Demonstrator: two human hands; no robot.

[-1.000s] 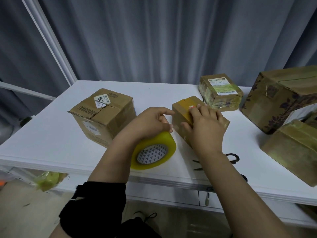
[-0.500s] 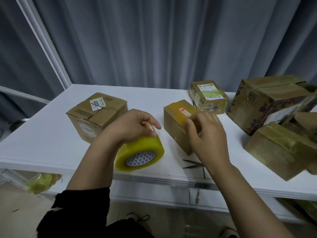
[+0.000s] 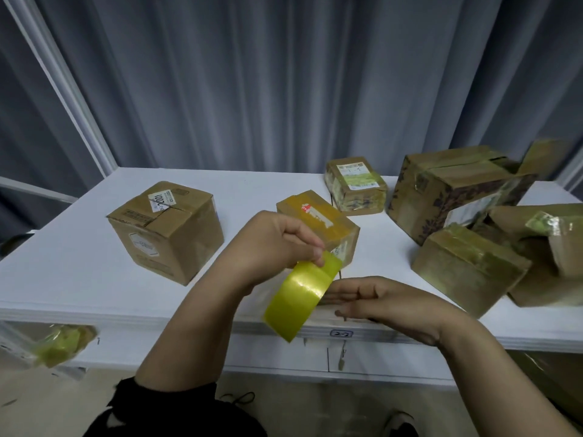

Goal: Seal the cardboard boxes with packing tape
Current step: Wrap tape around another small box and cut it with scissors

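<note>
Two hands meet over the near edge of the table (image 3: 63, 272): the left hand (image 3: 277, 244) pinches the yellow tape roll (image 3: 303, 291) by its upper rim, fingers curled over it, while the right hand (image 3: 388, 301) holds nothing, its straight fingers reaching toward the roll's right side; whether they touch I cannot tell. The roll hangs in the air just nearer than the small box (image 3: 318, 219) with the yellow-taped top. Gripped by so little, it may slip and drop past the table edge, and a free end, which I cannot make out, could fold and stick to itself. The roll turns its outer band to the camera, its long axis slanting from far right down to near left; the core is hidden.
</note>
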